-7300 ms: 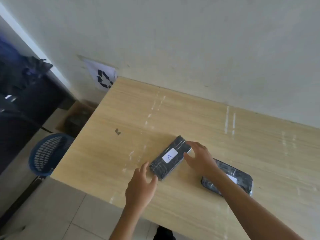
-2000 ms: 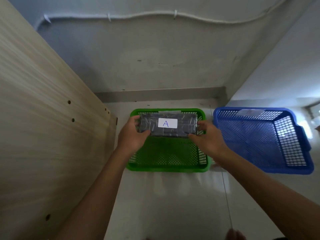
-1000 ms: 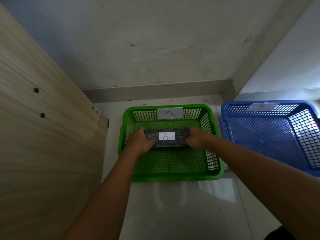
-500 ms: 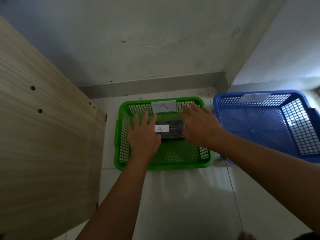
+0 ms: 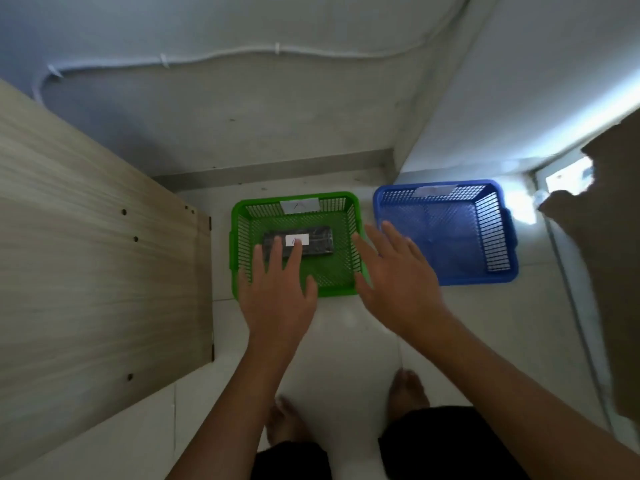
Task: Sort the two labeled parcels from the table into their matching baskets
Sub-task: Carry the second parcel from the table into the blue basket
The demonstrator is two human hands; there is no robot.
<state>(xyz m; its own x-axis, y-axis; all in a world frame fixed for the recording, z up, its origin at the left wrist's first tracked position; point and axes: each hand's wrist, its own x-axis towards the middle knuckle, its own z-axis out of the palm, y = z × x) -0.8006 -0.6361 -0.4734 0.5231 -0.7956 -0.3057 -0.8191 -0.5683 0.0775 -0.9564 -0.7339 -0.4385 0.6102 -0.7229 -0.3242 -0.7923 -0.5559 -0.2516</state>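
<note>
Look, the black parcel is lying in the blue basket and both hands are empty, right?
Not quite. The head view shows the black parcel lying in the green basket; the blue basket holds nothing. The left hand and right hand are indeed empty.

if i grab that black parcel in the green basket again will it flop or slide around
The black parcel probably stays stiff: it lies as a flat, straight-edged slab on the floor of the green basket. Its wrapping looks glossy, so it may be somewhat slippery to grip. Flat and low, it should not roll or tip.
</note>
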